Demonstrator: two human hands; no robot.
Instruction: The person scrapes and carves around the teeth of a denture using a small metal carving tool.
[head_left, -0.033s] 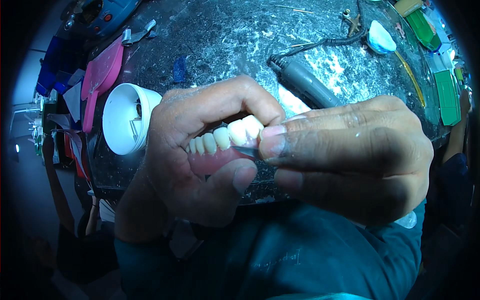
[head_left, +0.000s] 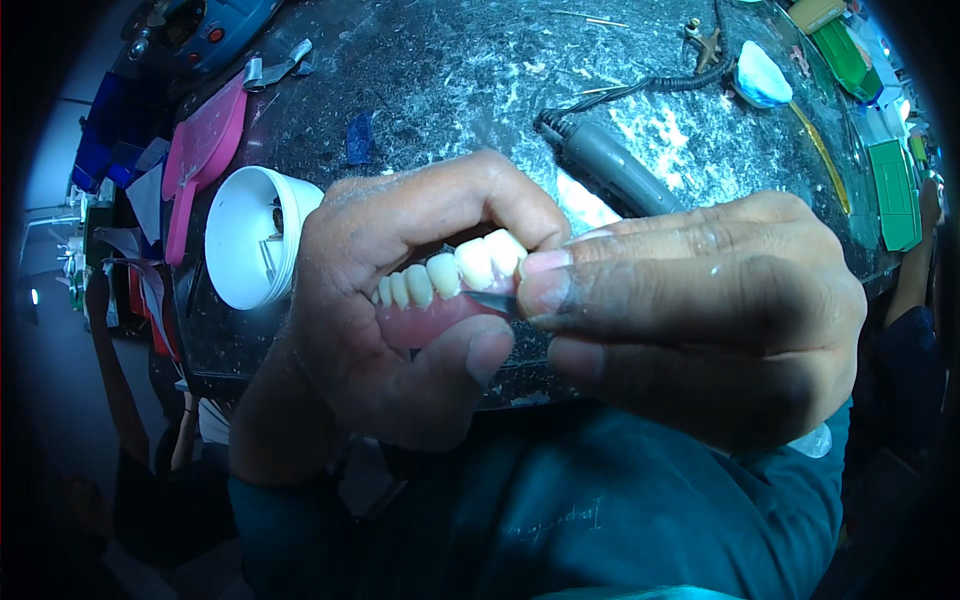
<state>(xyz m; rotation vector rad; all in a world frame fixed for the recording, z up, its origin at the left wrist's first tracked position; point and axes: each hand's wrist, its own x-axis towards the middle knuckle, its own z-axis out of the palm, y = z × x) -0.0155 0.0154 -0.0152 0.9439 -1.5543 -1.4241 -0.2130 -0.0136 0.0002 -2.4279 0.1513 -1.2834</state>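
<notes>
Denture (head_left: 410, 326) lay gripped in the left hand (head_left: 340, 300), teeth (head_left: 442, 276) uppermost in view; the right hand (head_left: 720, 310) pinched a thin dark tool (head_left: 492, 301) at its pink gum (head_left: 440, 318). I judged teeth already set, gum work seemingly unfinished.

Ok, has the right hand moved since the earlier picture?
No; no visible shift: the right hand sits in the same place relative to the grey corded handpiece lying beyond it.
</notes>
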